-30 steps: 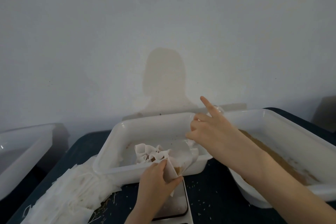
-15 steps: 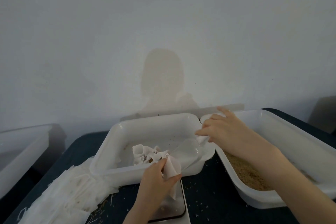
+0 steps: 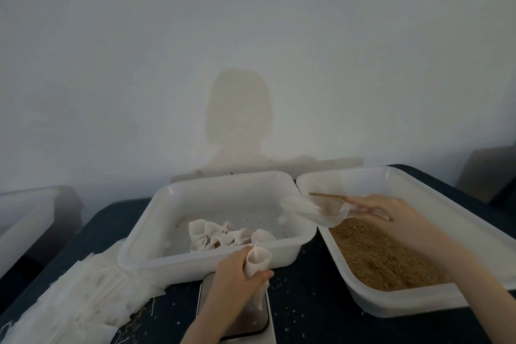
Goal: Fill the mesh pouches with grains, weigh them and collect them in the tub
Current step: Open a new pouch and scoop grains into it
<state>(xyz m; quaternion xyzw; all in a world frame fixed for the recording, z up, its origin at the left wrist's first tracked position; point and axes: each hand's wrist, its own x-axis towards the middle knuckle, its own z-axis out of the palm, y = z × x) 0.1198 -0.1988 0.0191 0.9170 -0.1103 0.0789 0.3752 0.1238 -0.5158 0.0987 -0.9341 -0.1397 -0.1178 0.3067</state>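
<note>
Head view: left hand (image 3: pixel 237 274) pinched a limp pouch (image 3: pixel 258 260) over the scale (image 3: pixel 245 318) — soft, light, best held at its mouth; right hand (image 3: pixel 391 212) gripped a clear scoop (image 3: pixel 321 211) above the grains (image 3: pixel 382 257).

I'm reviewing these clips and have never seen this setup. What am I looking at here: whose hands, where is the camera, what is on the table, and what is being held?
No machine here: a person works with bare hands, filmed by a camera worn on the head, looking forward and down.

On the dark table stand two white tubs. The middle tub holds filled mesh pouches; the right tub holds brown grains. A stack of empty pouches lies at the left, and a scale sits near the front.

The left hand grips one open pouch above the scale. The right hand holds a clear plastic scoop over the grain tub. Another tub shows at the far left.
</note>
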